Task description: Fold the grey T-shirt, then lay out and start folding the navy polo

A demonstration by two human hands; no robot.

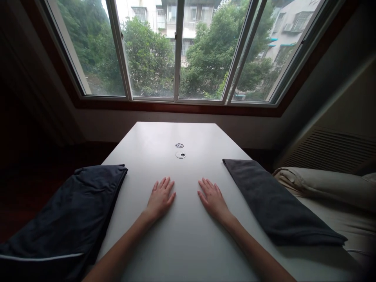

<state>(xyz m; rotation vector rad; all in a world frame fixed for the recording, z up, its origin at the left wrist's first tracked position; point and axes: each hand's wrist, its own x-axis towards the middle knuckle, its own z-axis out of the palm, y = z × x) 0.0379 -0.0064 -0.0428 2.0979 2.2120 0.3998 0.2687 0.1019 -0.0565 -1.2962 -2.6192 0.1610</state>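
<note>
My left hand (160, 197) lies palm down on the white table (182, 227), fingers a little spread and pointing away from me. Opposite it, my right hand (213, 198) rests flat on the same surface, also with its fingers apart. Neither hand holds anything. To the left, a dark navy folded garment (67, 211) with a thin white stripe hangs partly past the table's left edge. On the right lies a dark grey folded cloth (279, 199), possibly a garment. Both hands are apart from these fabrics.
Two small round discs or inserts (180, 155) sit on the tabletop beyond my hands. A wide window (176, 58) fills the wall past the table's far end. Beige bedding or padding (329, 186) lies right of the table, near a slatted panel (331, 150).
</note>
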